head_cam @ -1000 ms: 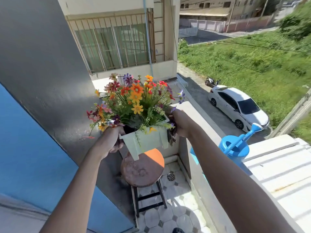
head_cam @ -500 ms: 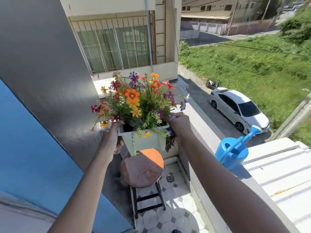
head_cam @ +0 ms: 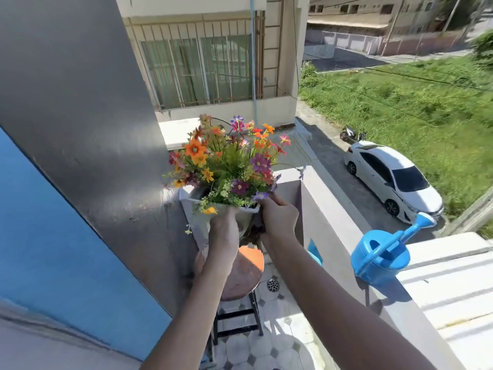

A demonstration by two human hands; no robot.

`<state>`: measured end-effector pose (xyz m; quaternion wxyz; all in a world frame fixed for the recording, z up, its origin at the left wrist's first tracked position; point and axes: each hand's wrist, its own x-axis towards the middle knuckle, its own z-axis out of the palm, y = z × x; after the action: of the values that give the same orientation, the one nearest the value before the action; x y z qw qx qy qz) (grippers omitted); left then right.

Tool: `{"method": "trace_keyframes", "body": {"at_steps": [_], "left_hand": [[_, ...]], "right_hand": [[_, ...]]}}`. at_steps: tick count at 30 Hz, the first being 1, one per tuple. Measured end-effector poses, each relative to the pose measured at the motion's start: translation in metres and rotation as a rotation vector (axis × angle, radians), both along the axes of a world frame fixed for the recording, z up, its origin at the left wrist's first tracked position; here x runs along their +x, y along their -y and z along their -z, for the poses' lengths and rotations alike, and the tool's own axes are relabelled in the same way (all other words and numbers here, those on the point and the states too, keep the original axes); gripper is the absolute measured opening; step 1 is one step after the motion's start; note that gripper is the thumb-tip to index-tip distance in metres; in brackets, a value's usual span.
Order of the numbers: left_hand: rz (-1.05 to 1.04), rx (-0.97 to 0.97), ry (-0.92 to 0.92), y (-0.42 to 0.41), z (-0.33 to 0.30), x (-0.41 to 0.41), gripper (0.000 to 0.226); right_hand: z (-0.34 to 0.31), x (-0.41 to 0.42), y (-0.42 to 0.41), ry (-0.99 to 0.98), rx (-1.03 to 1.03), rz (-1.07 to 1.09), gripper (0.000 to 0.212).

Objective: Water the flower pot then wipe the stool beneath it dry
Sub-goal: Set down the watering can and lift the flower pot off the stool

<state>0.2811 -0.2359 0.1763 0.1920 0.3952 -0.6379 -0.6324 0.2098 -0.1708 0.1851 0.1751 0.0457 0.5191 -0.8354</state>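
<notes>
A white square flower pot (head_cam: 194,214) full of orange, purple and yellow flowers (head_cam: 229,161) hangs in the air above the stool. My left hand (head_cam: 224,231) grips its near side and my right hand (head_cam: 278,217) grips its right rim. Below stands a round stool (head_cam: 246,273) with a brown-orange seat and black legs, partly hidden by my left forearm. A blue watering can (head_cam: 381,257) rests on the balcony ledge to the right, spout pointing up and right. A blue cloth (head_cam: 314,252) hangs on the inner side of the ledge wall.
A grey wall (head_cam: 80,116) and a blue panel close the left side. The balcony parapet (head_cam: 333,222) runs along the right. A floor drain (head_cam: 272,284) sits in the tiled floor by the stool. A white car is parked far below.
Both hands have carried the pot up and away from the stool toward the far corner. My left hand shifted from the pot's left side to its near side.
</notes>
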Motion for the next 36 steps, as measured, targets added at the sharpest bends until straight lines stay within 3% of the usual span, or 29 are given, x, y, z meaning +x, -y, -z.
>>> {"method": "trace_keyframes", "body": {"at_steps": [3,4,7,10,18,23,26,32,34,36], "left_hand": [[-0.037,-0.006,0.071,0.008,0.004,-0.008,0.073],[-0.043,-0.025,0.102,0.012,0.005,-0.012,0.073],[0.003,-0.036,0.168,0.022,0.011,-0.021,0.034],[0.034,-0.010,0.201,0.032,0.021,-0.035,0.014],[-0.013,0.148,0.136,0.035,0.020,-0.057,0.039],[0.093,0.222,-0.020,0.023,0.006,-0.059,0.042],[0.071,0.298,-0.102,0.023,-0.001,-0.066,0.044],[-0.005,0.331,-0.167,0.045,-0.016,-0.073,0.039],[0.006,0.307,-0.144,0.050,-0.022,-0.070,0.039],[0.003,0.288,-0.124,0.054,-0.022,-0.065,0.037]], "right_hand": [[0.007,-0.001,0.003,0.049,-0.056,-0.029,0.027],[0.010,-0.001,0.003,0.055,-0.069,-0.037,0.025],[0.015,-0.004,0.006,0.010,-0.083,-0.072,0.008],[0.022,-0.016,0.008,-0.037,-0.027,-0.116,0.015],[0.030,-0.065,-0.008,-0.238,0.037,-0.251,0.019],[0.019,-0.135,-0.005,-0.609,0.406,-0.069,0.024],[0.014,-0.128,0.001,-0.679,0.414,-0.111,0.015],[0.040,-0.058,-0.006,-0.972,0.389,-0.290,0.044],[0.058,-0.056,-0.008,-0.931,0.429,-0.275,0.042],[0.072,-0.067,-0.004,-0.697,0.459,-0.217,0.026]]}}
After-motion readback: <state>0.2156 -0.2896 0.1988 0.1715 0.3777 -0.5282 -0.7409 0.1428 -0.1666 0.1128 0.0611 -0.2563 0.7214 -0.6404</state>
